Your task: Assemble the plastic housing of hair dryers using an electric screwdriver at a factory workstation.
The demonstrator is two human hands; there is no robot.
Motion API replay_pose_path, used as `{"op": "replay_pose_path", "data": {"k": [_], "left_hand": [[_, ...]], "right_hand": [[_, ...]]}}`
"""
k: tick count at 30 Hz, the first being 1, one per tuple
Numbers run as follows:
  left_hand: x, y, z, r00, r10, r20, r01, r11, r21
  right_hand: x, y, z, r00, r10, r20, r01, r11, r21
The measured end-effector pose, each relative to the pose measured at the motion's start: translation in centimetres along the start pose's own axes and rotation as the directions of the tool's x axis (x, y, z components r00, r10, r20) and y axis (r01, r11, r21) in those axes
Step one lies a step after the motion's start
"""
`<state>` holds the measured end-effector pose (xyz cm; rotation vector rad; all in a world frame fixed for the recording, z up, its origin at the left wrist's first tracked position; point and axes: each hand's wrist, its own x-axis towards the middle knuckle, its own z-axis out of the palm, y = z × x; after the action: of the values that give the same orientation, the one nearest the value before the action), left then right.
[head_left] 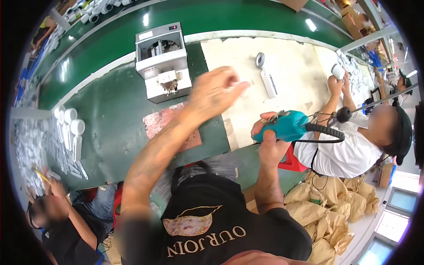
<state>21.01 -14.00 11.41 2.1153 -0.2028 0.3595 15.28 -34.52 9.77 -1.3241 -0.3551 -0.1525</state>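
My left hand [216, 93] is raised over the bench between a grey and white screw feeder [164, 64] and a white handheld device. Its thumb stands apart from the curled fingers, slightly blurred, and nothing shows between them. The white handheld device [268, 81], with a long handle and round head, lies on a cream sheet [296, 57]. Wrapped in my right hand [271, 143] is a teal electric screwdriver [287, 124], held tilted near the bench's front edge. A black coiled cord [327, 130] runs off its right end. The screwdriver's tip is not distinguishable.
A worn reddish pad [165, 119] lies below the feeder. White parts [73, 128] stand at the left, with more piled at the far right [353, 70]. Co-workers sit on both sides; the right one [349, 145] holds a white part. Brown bags [327, 212] lie behind.
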Motion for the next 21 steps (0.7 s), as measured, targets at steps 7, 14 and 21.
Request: {"op": "replay_pose_path", "data": {"k": [7,14,21], "left_hand": [[9.2,-1.8,12.9,0.863,-0.468,0.193,0.395,0.861,0.32],[4.3,-4.0,9.5,0.979,-0.193,-0.062,0.194,0.981,0.019],[-7.5,0.3,-4.0,0.998,-0.057,-0.025,0.061,0.971,0.232]], "right_hand": [[-2.6,-2.2,0.0,0.996,0.007,-0.084,-0.017,0.993,-0.12],[-2.3,-2.6,-1.1,0.997,-0.029,-0.077,0.013,0.981,-0.195],[0.0,-1.3,0.1,0.995,0.099,-0.013,-0.099,0.992,-0.082]]}}
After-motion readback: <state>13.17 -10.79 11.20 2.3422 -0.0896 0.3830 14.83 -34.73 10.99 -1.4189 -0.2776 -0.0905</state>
